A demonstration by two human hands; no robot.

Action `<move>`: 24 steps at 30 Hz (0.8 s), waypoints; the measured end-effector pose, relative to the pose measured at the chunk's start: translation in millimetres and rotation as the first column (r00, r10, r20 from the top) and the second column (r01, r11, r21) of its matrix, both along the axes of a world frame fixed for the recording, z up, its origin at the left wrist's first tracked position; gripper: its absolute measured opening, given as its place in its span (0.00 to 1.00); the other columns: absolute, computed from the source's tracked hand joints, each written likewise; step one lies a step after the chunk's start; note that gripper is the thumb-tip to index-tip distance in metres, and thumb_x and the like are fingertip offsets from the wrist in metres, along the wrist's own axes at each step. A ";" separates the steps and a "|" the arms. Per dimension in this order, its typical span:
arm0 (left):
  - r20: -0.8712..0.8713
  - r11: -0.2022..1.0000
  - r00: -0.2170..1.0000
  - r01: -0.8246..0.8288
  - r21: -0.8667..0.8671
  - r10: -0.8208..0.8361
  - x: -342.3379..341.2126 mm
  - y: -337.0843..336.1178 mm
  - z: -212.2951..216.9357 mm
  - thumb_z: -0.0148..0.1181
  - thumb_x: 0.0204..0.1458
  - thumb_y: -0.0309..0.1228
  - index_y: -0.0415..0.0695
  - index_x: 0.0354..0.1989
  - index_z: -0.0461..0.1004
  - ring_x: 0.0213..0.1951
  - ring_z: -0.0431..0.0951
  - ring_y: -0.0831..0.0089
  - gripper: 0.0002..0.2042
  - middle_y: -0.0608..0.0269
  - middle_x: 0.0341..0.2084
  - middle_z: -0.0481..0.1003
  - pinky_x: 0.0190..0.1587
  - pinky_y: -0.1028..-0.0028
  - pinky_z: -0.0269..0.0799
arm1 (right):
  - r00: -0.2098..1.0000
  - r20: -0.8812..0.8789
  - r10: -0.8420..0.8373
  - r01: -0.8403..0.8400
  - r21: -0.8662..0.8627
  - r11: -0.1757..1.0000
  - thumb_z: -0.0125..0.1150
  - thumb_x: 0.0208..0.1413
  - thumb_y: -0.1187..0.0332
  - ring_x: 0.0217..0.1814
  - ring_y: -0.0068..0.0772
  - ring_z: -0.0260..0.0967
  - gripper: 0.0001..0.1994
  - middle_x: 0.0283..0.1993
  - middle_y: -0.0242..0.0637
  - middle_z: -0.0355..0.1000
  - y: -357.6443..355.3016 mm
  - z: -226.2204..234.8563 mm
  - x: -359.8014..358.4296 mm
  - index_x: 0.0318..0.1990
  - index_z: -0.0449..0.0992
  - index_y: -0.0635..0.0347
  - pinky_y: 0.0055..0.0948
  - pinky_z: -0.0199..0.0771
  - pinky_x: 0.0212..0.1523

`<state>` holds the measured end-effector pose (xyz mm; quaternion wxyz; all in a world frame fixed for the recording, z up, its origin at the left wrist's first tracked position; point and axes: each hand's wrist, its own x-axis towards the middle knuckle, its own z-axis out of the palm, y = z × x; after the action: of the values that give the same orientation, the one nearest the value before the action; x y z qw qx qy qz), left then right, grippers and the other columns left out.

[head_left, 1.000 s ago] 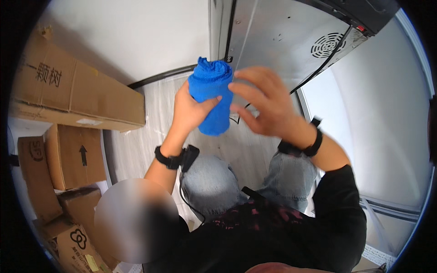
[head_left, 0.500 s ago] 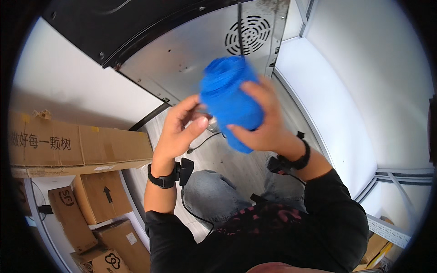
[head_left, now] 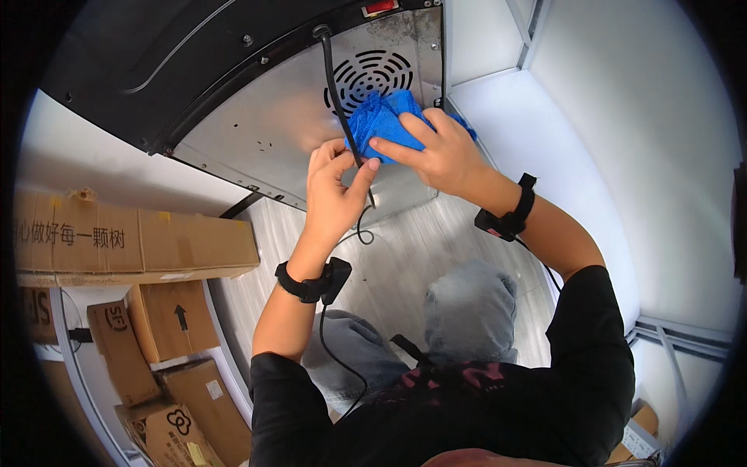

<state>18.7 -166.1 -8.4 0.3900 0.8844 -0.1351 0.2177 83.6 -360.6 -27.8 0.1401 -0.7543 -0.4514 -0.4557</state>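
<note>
The blue cloth (head_left: 383, 121) is lying bunched against the metal back panel (head_left: 264, 132) of a dark appliance, just beside its round vent grille (head_left: 366, 74). The right hand (head_left: 436, 152) is pressing on the cloth with fingers spread flat over it. The left hand (head_left: 334, 191) is pinching the black power cord (head_left: 336, 86) that is hanging down the panel, thumb and fingertips closed on it. Cardboard boxes (head_left: 132, 241) are sitting stacked at the person's left, near the pale floor (head_left: 405, 257).
</note>
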 end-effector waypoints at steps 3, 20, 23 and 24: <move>0.000 0.999 0.999 -0.039 0.014 0.039 -4.3 0.6 -4.9 0.63 0.45 0.29 0.38 0.28 0.76 0.42 0.68 0.62 0.07 0.59 0.37 0.72 0.44 0.69 0.64 | 0.995 -0.099 0.024 -0.022 0.031 0.999 0.61 0.39 0.73 0.32 0.33 0.57 0.23 0.41 0.33 0.63 -2.4 15.1 -10.8 0.47 0.76 0.40 0.25 0.67 0.29; -0.370 1.000 0.929 0.012 0.009 -0.008 -10.3 10.9 -33.3 0.63 0.46 0.33 0.39 0.32 0.74 0.36 0.76 0.61 0.10 0.55 0.32 0.76 0.41 0.69 0.70 | 0.683 -0.729 -0.041 -0.074 -0.125 0.989 0.59 0.36 0.78 0.45 0.48 0.65 0.33 0.52 0.40 0.63 -42.5 -42.5 -28.8 0.55 0.68 0.38 0.36 0.72 0.40; -0.471 0.985 0.881 0.115 0.127 -0.043 -23.2 12.1 -16.6 0.62 0.49 0.39 0.35 0.39 0.73 0.32 0.77 0.64 0.17 0.55 0.30 0.77 0.37 0.69 0.71 | 0.562 -0.818 0.124 0.017 0.162 0.987 0.61 0.37 0.75 0.52 0.55 0.63 0.34 0.55 0.47 0.60 -62.1 -4.5 -55.9 0.58 0.65 0.44 0.41 0.69 0.50; -0.485 0.985 0.874 0.102 0.141 -0.021 -27.3 12.4 -12.3 0.62 0.48 0.40 0.35 0.39 0.73 0.32 0.77 0.64 0.18 0.54 0.29 0.77 0.36 0.69 0.71 | 0.487 -0.860 0.152 0.101 0.228 0.968 0.62 0.37 0.74 0.52 0.54 0.63 0.34 0.56 0.48 0.59 -66.3 9.0 -68.2 0.59 0.65 0.44 0.41 0.68 0.50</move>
<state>-8.6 -153.7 -20.7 0.3448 0.9347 -0.0793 -0.0333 15.4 -426.9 -18.8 0.4492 -0.8500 -0.2684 -0.0611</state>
